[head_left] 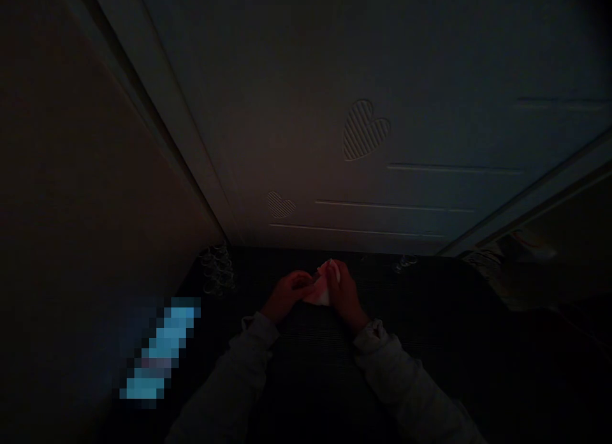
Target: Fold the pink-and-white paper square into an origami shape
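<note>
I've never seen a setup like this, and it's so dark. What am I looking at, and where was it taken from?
There is no machine here: these are a person's own bare hands, seen by a camera worn on their head, looking forward and down. The right hand holds a pale, crumpled cloth or tissue, and the left hand meets its near side. Whether anything is wrapped inside is too dark to tell. On the dark table stand clear glasses at the far left, with a few more at the far right. The bright blocky patch is blurred out.
</note>
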Available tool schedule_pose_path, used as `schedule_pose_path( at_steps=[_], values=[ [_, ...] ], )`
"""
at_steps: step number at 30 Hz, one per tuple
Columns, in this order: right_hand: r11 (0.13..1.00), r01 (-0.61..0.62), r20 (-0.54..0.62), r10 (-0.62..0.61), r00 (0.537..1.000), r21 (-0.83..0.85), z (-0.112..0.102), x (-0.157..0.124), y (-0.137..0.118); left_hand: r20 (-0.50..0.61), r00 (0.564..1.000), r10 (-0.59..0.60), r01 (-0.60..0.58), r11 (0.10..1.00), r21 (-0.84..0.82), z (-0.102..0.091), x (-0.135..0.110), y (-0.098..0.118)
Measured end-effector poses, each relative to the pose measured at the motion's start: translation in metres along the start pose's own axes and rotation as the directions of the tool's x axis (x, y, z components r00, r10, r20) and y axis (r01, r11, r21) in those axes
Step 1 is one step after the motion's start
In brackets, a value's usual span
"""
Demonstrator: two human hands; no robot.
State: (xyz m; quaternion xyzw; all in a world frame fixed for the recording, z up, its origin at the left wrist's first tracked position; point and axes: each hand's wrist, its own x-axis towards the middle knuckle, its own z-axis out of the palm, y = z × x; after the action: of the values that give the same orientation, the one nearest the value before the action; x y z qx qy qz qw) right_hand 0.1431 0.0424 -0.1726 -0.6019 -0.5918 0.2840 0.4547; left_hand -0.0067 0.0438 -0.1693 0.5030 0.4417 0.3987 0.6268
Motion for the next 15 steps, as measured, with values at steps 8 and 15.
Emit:
schedule_pose_path(
  at_steps=[8,15],
  values=[
    [1.000,0.011,-0.013,-0.011,1.000,-0.001,0.000,-0.001,-0.009,0.058,0.998,0.030,-0.034,0.997,0.069,0.002,-0.001,-0.002],
    [0.999,0.016,0.014,-0.016,1.000,-0.041,-0.002,-0.001,-0.013,0.059,0.998,0.035,-0.041,0.995,0.092,0.003,-0.002,0.001]
  ],
)
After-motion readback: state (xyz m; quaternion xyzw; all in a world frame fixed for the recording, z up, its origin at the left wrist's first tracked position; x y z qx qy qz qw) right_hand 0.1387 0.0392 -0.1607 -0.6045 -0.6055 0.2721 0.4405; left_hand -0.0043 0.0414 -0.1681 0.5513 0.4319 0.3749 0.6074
